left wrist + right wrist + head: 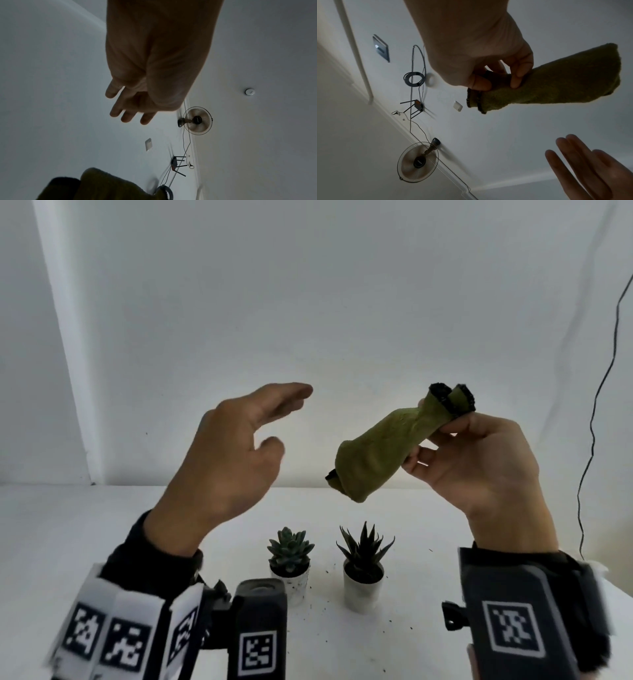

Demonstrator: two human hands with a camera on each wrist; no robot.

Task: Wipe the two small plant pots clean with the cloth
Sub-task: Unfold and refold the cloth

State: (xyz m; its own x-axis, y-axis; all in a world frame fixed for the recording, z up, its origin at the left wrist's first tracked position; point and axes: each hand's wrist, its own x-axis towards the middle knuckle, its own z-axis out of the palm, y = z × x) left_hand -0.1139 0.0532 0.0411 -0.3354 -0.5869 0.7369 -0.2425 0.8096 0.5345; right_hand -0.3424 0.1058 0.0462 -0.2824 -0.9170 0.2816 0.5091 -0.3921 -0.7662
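Observation:
Two small white pots stand side by side on the white table: the left pot (294,583) holds a pale green rosette succulent, the right pot (362,589) a dark spiky one. High above them my right hand (445,440) pinches a rolled olive-green cloth (383,446) with a black edge; the cloth (556,86) sticks out past thumb and finger in the right wrist view. My left hand (260,422) hovers to the cloth's left with fingers straight and empty, apart from it. The left hand (133,108) also shows empty in its wrist view, with the cloth (102,186) low in that frame.
Dark soil crumbs (325,571) are scattered on the table (102,525) around the pots. A black cable (592,422) hangs down the wall at the right. A wall fan (418,161) and a router (418,106) show in the wrist views.

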